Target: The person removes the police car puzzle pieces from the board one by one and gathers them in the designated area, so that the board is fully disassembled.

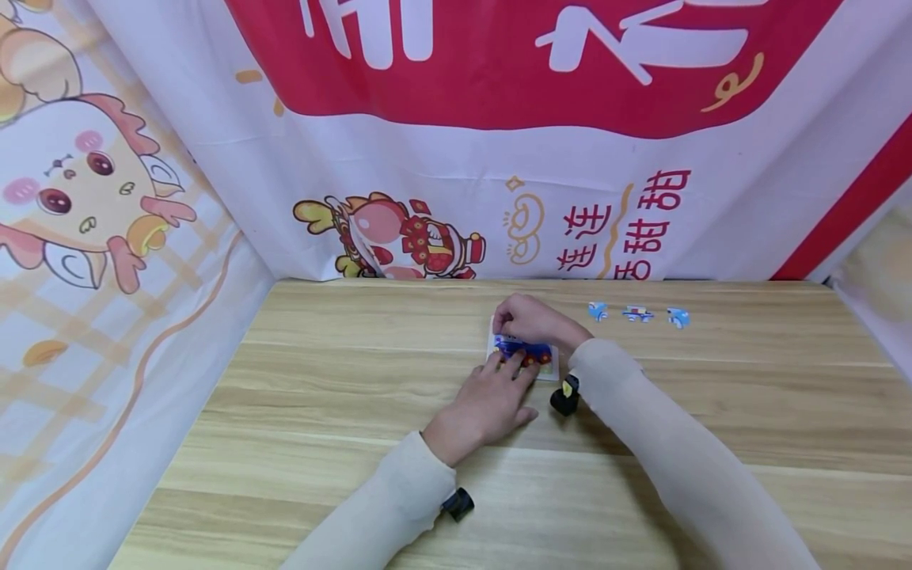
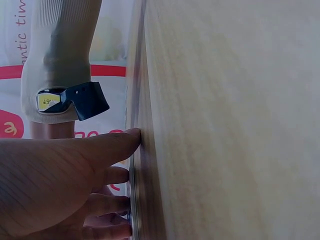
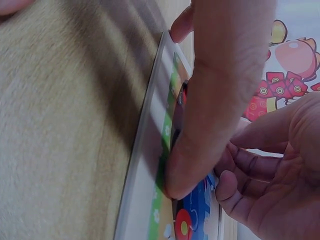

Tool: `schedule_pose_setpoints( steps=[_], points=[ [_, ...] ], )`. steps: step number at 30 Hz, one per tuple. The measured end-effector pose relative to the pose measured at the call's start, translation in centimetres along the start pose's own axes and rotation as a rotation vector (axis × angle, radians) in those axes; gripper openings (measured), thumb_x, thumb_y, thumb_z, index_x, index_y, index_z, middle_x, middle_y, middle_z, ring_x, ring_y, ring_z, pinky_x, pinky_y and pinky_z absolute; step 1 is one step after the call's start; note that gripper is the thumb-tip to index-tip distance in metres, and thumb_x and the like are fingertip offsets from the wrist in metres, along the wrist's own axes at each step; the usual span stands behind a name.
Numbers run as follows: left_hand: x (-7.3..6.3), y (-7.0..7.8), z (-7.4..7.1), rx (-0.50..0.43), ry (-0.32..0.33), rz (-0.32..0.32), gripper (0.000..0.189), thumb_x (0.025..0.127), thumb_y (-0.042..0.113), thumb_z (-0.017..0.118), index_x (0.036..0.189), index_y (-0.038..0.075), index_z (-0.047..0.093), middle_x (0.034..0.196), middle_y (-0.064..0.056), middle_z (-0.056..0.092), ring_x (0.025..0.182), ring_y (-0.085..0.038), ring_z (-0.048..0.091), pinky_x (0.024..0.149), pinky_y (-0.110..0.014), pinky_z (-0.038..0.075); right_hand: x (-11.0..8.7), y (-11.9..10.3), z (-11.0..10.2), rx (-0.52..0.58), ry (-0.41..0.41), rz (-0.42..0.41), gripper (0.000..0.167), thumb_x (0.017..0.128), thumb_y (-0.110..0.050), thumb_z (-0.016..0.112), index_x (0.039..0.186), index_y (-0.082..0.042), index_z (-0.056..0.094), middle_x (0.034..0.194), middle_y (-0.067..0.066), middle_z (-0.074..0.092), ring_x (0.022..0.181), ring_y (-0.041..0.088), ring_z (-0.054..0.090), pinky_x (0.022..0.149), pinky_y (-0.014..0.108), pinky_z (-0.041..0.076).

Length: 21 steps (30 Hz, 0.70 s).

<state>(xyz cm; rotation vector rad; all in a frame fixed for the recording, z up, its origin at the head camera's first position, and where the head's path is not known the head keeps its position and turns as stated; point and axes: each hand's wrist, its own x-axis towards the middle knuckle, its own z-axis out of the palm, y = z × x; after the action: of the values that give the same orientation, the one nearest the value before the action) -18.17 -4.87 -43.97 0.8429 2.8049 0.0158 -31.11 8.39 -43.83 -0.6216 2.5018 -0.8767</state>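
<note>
A small picture puzzle board (image 1: 554, 370) with a white border lies on the table. It carries a blue vehicle picture (image 1: 534, 350) with red and yellow wheels. My left hand (image 1: 493, 400) rests with spread fingers on its near side, and one left finger (image 3: 187, 167) presses the picture in the right wrist view. At the board's far left corner, my right hand (image 1: 530, 318) has its fingers curled together. Fingertips of that hand pinch at the edge of a blue puzzle piece (image 3: 212, 181), mostly hidden by the fingers.
Three loose blue puzzle pieces lie in a row to the right: a left one (image 1: 598, 311), a middle one (image 1: 637, 313) and a right one (image 1: 678, 317). Behind the wooden table (image 1: 321, 380) hangs a printed cloth (image 1: 442, 158). Another cloth (image 1: 142, 317) borders the left side.
</note>
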Motion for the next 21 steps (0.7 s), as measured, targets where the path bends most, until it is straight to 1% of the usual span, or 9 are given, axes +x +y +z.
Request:
schedule_pose_setpoints(
  steps=[8,17,21],
  points=[
    [-0.02,0.01,0.06,0.002,0.001,-0.001,0.069,0.104,0.052,0.059,0.163,0.021,0.04,0.169,-0.008,0.037,0.153,-0.032,0.037,0.118,-0.05,0.046,-0.1,-0.12,-0.08,0.01,-0.017,0.012,0.023,0.098,0.003,0.054,0.094,-0.004,0.075,0.099,0.009,0.073,0.096,0.023,0.062,0.099,0.041,0.05],
    [0.06,-0.08,0.07,-0.018,-0.014,0.0,0.07,0.105,0.052,0.057,0.164,0.021,0.037,0.171,-0.01,0.033,0.156,-0.034,0.033,0.12,-0.053,0.043,0.04,-0.1,-0.08,-0.011,-0.03,0.021,0.021,0.097,0.002,0.055,0.094,-0.006,0.074,0.1,0.008,0.072,0.099,0.024,0.062,0.105,0.045,0.048],
    [0.07,-0.14,0.13,-0.02,-0.013,0.002,0.07,0.105,0.052,0.058,0.164,0.02,0.038,0.171,-0.01,0.033,0.156,-0.034,0.032,0.121,-0.052,0.043,0.13,-0.05,0.01,-0.014,-0.03,0.016,0.021,0.097,0.003,0.055,0.094,-0.006,0.073,0.1,0.007,0.071,0.1,0.024,0.062,0.104,0.044,0.048]
  ],
)
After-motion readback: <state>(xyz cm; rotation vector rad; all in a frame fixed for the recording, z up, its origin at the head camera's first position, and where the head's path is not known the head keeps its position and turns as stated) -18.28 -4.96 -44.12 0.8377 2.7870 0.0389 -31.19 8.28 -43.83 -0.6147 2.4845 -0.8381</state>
